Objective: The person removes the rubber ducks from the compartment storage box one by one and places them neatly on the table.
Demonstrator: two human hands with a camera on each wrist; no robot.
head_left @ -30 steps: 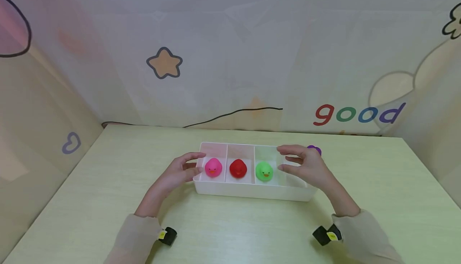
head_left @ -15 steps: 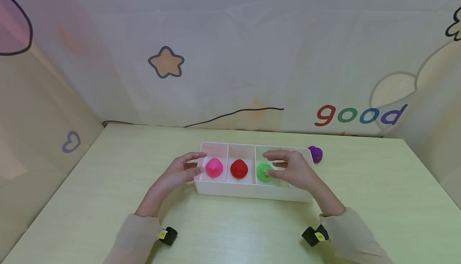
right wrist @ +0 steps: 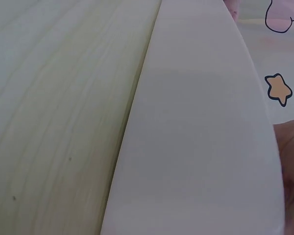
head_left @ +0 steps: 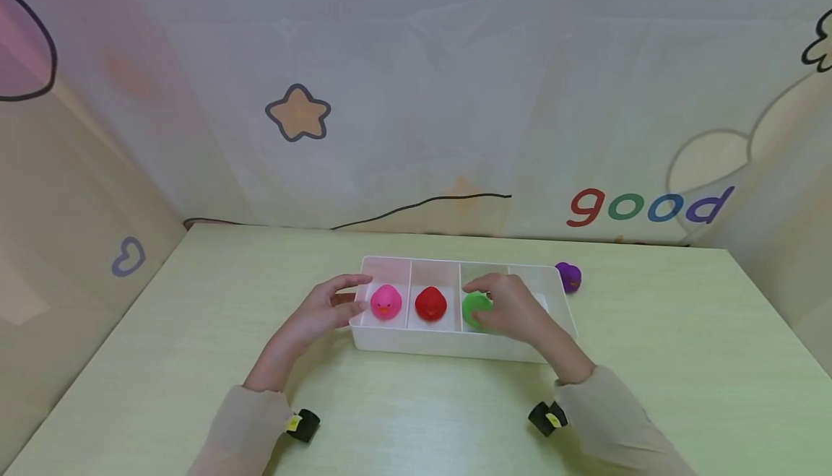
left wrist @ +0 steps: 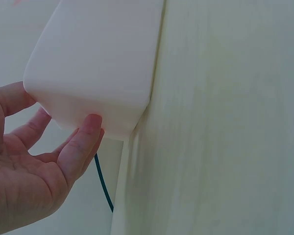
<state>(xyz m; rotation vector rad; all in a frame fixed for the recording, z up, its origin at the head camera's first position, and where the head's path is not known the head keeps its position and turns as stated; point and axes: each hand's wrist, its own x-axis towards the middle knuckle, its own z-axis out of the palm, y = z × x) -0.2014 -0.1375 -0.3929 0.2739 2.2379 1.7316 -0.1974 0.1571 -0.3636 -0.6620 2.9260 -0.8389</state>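
Note:
A white divided box holds a pink rubber duck, a red rubber duck and a green rubber duck, each in its own compartment. My left hand touches the box's left end, its thumb and fingers spread on the end wall in the left wrist view. Over the third compartment, my right hand has its thumb and index finger around the green duck, partly covering it. Whether they pinch it I cannot tell. In the right wrist view the box wall hides most of that hand.
A purple rubber duck sits on the table just beyond the box's right end. The rightmost compartment is partly behind my right hand. A printed cloth stands behind the table's back edge.
My right hand has moved left and down from the rightmost compartment to the green duck, uncovering the purple duck. My left hand and the box have stayed in place.

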